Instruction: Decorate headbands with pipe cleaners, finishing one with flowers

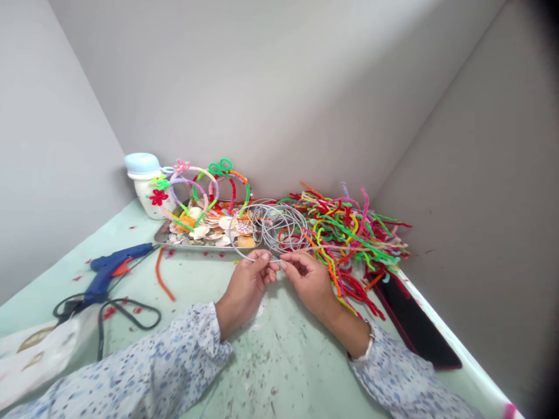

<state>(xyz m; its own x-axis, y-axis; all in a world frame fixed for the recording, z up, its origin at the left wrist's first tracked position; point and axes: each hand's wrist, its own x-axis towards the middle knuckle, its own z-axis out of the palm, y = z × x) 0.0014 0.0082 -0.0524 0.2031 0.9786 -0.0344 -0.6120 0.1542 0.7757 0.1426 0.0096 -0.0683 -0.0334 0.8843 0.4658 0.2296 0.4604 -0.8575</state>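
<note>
Both hands meet at the middle of the table, pinching the same grey wire. My left hand (pixel 251 282) is closed, thumb and forefinger on the wire. A short way to its right, my right hand (pixel 310 282) grips the wire too, fingertips pressed together. Between the two hands a short piece of wire shows. The rest of the grey wire (pixel 286 227) lies in a loose coil just behind the hands, partly over the tray's right end. Several colourful pipe cleaners (pixel 349 227) lie in a heap beyond my right hand.
Shells (pixel 218 224) fill a metal tray (pixel 196 248), with pipe-cleaner headbands (pixel 205 186) standing over it. A white jar (pixel 146 186) is behind. On the left lie a blue glue gun (pixel 109 270), its cord and a plastic bag (pixel 43 355). A dark flat object (pixel 419 326) lies at right.
</note>
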